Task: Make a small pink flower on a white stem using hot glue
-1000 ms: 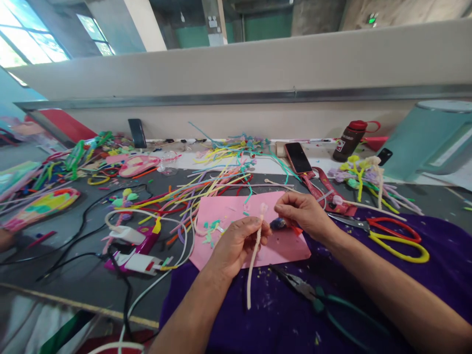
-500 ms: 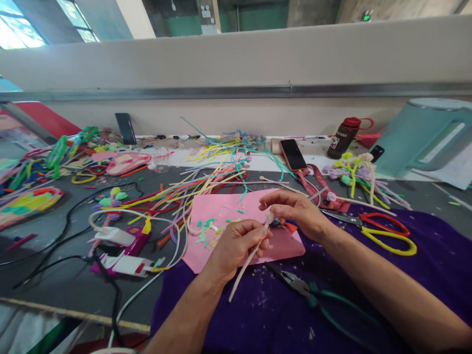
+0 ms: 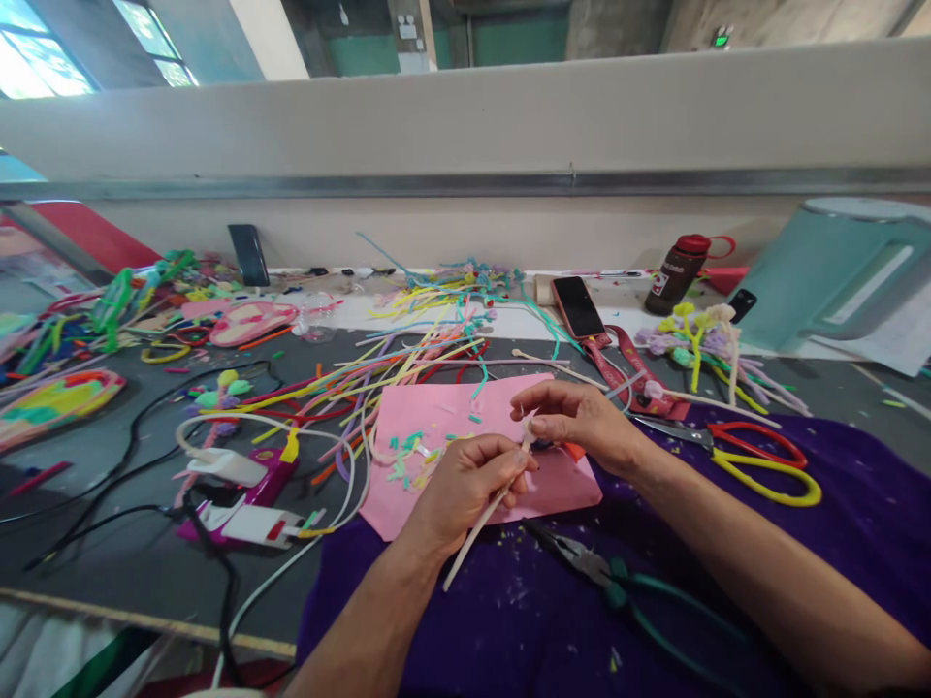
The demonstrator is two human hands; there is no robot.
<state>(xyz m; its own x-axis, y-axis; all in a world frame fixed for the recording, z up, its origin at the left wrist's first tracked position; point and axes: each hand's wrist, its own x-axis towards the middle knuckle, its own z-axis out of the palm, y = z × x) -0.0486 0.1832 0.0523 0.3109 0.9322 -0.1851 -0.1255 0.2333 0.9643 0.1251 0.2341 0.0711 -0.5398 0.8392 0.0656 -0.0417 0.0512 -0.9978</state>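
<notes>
My left hand (image 3: 484, 473) pinches a cream-coloured pipe cleaner (image 3: 474, 538) between thumb and fingers, its long end slanting down towards me. At the stem's pale, bunched upper end (image 3: 529, 434) are the thumb and fingers of my right hand (image 3: 571, 417), closed on it with the index finger arched above. Part of that end is hidden by the fingers. Below both hands lies a pink sheet (image 3: 414, 402) with small green and yellow clippings (image 3: 407, 456) on it. Just behind the right hand, a dark object and an orange bit are partly covered.
Green-handled pliers (image 3: 611, 577) and red-and-yellow scissors (image 3: 756, 460) rest on the purple cloth (image 3: 465, 645). Loose pipe cleaners (image 3: 429, 354) spread beyond the sheet. Left are a power strip (image 3: 254, 490) and cables; behind, a phone (image 3: 580, 307), bottle (image 3: 676, 276) and kettle (image 3: 836, 276).
The lower end of the pipe cleaner has swung slightly left and up. My right thumb has come down a little onto the pale end, covering more of it.
</notes>
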